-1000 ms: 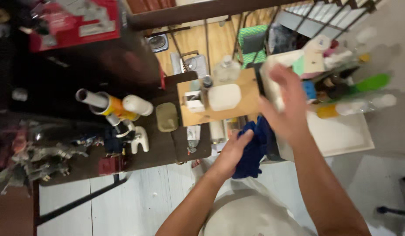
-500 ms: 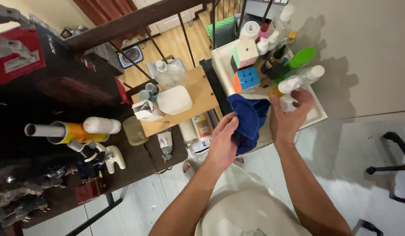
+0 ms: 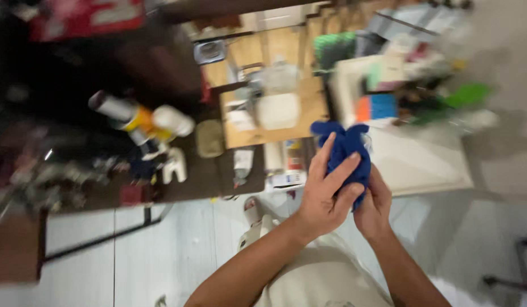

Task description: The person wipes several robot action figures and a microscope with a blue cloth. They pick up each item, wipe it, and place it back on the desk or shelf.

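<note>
Both hands met on a blue cloth [image 3: 346,153], held up in front of the body. The left hand [image 3: 323,196] wrapped it from the left, fingers [image 3: 338,173] spread flat and pointing up and away over the fabric. The right hand [image 3: 372,207] closed on the lower right of the bundle, mostly hidden behind the left, so its exact finger hold could not be told. The cloth sat between the two palms and bunched out above the fingertips. Its long axis ran roughly away from the body. The left hand covered more of it and looked the nearer one to its free top end.

The cloth was soft, limp and deep blue, crumpled into lumps with no flat edge showing. It might be a glove or a rag; motion blur left that unclear.

Just beyond the hands lay a white tray [image 3: 440,170], hard and flat-rimmed, with coloured puzzle cubes [image 3: 377,107] and green and clear bottles [image 3: 462,96] blurred at its far side. Beyond and left of the left hand stood a small wooden counter [image 3: 309,105] carrying a white box [image 3: 279,111]. Further left was a dark counter [image 3: 229,176] with a white and orange tube [image 3: 139,118].
</note>
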